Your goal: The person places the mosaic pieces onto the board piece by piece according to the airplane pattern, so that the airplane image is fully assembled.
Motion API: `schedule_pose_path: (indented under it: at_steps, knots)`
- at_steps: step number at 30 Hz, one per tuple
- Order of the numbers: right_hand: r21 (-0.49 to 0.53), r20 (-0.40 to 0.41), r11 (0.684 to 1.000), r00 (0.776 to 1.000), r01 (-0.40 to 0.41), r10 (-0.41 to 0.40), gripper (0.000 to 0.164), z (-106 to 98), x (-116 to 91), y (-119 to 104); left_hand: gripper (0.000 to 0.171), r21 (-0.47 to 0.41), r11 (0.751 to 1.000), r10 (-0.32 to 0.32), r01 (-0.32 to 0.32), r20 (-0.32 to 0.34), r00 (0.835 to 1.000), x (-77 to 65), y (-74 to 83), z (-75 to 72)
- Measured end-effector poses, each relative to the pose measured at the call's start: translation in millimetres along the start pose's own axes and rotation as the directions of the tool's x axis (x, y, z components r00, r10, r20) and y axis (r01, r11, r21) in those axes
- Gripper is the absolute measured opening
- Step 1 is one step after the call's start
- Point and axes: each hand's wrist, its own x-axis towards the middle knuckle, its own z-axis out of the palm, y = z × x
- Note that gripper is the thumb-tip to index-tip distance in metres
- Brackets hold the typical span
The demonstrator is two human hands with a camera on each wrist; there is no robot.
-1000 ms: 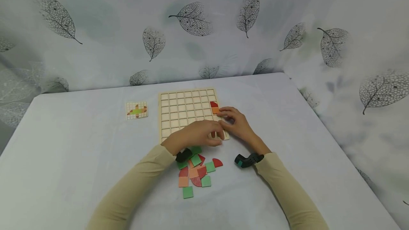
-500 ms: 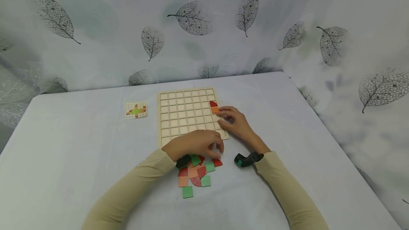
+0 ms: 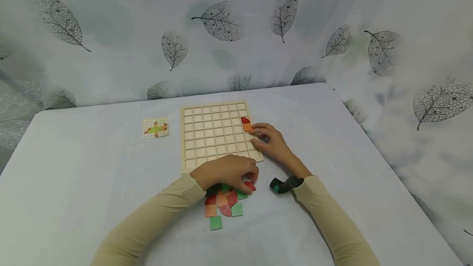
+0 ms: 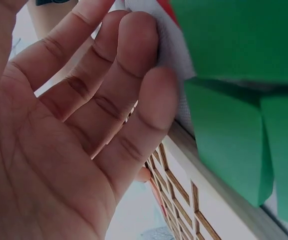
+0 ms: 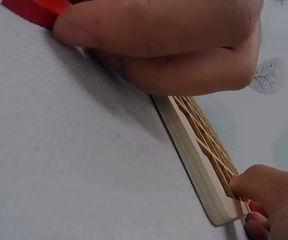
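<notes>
My left hand [image 3: 228,170] reaches over the loose tiles, thumb and fingertips around a red quarter-circle tile [image 3: 251,186]. In the right wrist view a left fingertip touches this red tile [image 5: 36,10]; whether it is pinched is unclear. The left wrist view shows the fingers loosely bent beside green tiles [image 4: 229,135]. My right hand [image 3: 275,145] grips the right edge of the wooden grid board [image 3: 210,132], finger on top and others below, as the right wrist view shows. A red quarter-circle [image 3: 245,120] and an orange square [image 3: 246,127] sit in the board's right column.
A small pattern card [image 3: 155,128] lies left of the board. Below the left hand are several loose tiles, among them a green square [image 3: 216,223], an orange square [image 3: 210,210] and a red quarter-circle [image 3: 225,210]. A leaf-print cloth hangs behind the white table.
My left hand has come down from over the board's lower right part to the red quarter-circle at the pile's right side. The right hand stays at the board's edge.
</notes>
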Motion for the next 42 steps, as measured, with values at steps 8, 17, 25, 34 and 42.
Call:
schedule_pose_path:
  at_steps: [8,17,25,34,42]
  knots:
    - [0.015,-0.011,1.000,1.000,-0.004,0.005,0.028,8,3,30,0.016,-0.068,0.998,0.006,-0.006,0.000,1.000,-2.4,-2.8,-3.2]
    - [0.021,-0.003,1.000,1.000,-0.004,0.004,0.028,9,3,43,0.014,-0.091,0.994,0.054,-0.055,-0.015,0.998,-2.7,-7.4,-1.7]
    - [0.016,0.000,1.000,1.000,0.000,0.000,0.028,8,3,30,0.014,-0.196,0.974,0.104,-0.114,-0.058,0.993,-5.0,-16.4,-2.4]
    - [0.015,0.000,1.000,1.000,-0.002,0.002,0.028,8,3,42,0.014,-0.256,0.953,0.142,-0.161,-0.092,0.986,-5.4,-25.1,-4.1]
    - [0.023,-0.008,1.000,1.000,0.004,-0.004,0.029,9,3,40,0.016,-0.213,0.963,0.136,-0.164,-0.139,0.981,-7.2,-28.9,-10.2]
